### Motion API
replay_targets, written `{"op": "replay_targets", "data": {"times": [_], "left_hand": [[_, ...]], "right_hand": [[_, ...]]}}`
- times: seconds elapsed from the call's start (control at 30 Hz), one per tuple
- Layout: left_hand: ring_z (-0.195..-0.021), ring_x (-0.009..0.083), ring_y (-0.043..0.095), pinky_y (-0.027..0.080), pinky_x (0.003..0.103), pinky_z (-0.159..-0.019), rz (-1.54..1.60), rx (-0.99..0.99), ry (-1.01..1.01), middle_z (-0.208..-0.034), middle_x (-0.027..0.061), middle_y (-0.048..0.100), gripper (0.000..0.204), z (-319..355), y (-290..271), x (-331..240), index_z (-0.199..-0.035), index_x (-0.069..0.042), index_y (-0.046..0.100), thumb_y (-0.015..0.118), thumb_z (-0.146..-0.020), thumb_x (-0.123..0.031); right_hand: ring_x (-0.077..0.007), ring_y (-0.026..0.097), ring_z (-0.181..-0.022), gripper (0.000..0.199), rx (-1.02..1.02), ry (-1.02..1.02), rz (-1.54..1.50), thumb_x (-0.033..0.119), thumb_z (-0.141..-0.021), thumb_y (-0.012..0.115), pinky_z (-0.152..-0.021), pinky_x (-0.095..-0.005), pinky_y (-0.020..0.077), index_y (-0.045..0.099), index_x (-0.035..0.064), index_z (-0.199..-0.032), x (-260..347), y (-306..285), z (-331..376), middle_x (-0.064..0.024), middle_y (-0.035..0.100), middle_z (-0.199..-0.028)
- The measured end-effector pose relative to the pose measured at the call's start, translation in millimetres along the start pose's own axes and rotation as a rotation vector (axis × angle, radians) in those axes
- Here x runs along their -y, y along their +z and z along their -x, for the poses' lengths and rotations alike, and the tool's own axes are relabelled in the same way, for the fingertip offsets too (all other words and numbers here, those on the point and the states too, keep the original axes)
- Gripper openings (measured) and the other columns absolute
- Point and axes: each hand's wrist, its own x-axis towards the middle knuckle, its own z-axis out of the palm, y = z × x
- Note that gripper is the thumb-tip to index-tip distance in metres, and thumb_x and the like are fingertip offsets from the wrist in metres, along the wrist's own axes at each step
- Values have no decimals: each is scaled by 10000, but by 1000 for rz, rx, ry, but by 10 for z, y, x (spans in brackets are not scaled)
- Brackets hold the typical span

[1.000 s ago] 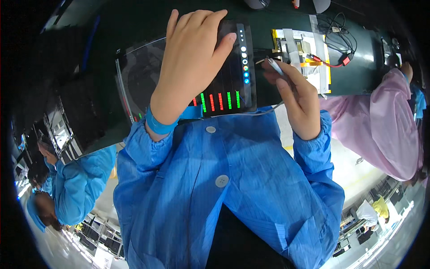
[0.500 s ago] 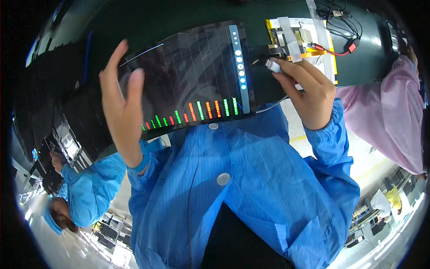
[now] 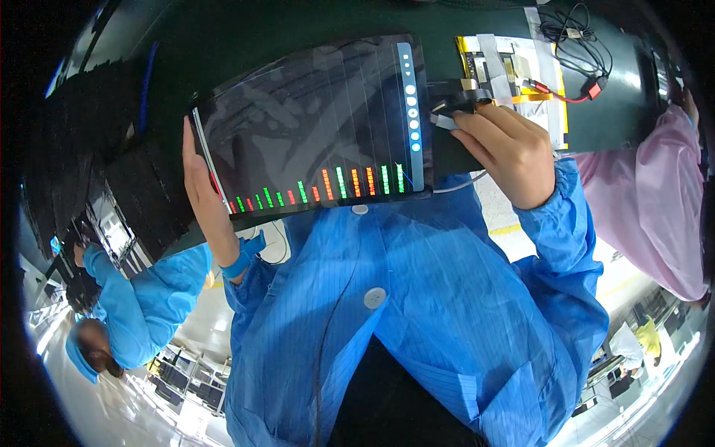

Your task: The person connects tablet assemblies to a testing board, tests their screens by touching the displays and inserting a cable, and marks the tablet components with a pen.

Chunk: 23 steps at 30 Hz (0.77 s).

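Observation:
A black touchscreen panel [image 3: 298, 127] lies on the dark bench in front of me, lit with green and orange bars along its near side and an icon strip at its right. My left hand [image 3: 207, 190] rests along the panel's left edge, fingers stretched out and holding nothing. Between the thumb and fingers of my right hand [image 3: 515, 153] is a white cable plug [image 3: 445, 121], its metal end close to the panel's right edge. Whether it touches the panel, I cannot tell. A white cable [image 3: 462, 184] runs below that hand.
Beyond my right hand, a taped circuit assembly [image 3: 514, 67] carries a red-ended lead [image 3: 570, 97]. Coiled black cable [image 3: 570, 30] lies at the far right. A person in pink [image 3: 637, 201] is at the right, and another in blue [image 3: 149, 298] at the left.
My left hand has come down from over the panel's left side, its spread fingers now straight along the edge. My right hand has carried the plug closer to the panel's right edge.

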Motion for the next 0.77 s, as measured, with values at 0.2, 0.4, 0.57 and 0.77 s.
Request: {"op": "replay_targets", "data": {"times": [0.2,0.4,0.57,0.77], "left_hand": [[-1244,263,446,420,328,-973,335,0,-181,-1400,137,381,619,-25,22,-145,-1416,-141,321,291,-937,-531],[-1251,197,431,379,276,-1001,480,75,-161,-1447,96,320,597,-31,-31,-62,-1426,-95,291,326,-959,-464],[-1244,216,440,346,272,-1010,430,50,-25,-1424,104,364,521,-77,-61,69,-1397,-102,354,427,-920,-297],[-1319,249,338,219,306,-1087,-89,-19,169,-1431,143,349,669,42,-138,67,-1426,-57,272,542,-892,-355]], "right_hand": [[-217,593,-722,150,113,-148,-33,89,-700,591,-609,-319,488,578,63,-846,-139,-29,-73,-54,542,-781],[-241,590,-709,114,144,-167,-54,97,-715,621,-612,-339,489,559,57,-802,-60,-20,-155,-66,533,-749],[-248,595,-690,158,102,-89,-22,80,-715,687,-600,-336,486,619,50,-855,8,-9,-92,-71,579,-770],[-237,637,-752,202,1,-8,110,39,-706,711,-660,-302,514,662,56,-901,138,64,-47,-76,646,-866]]}}
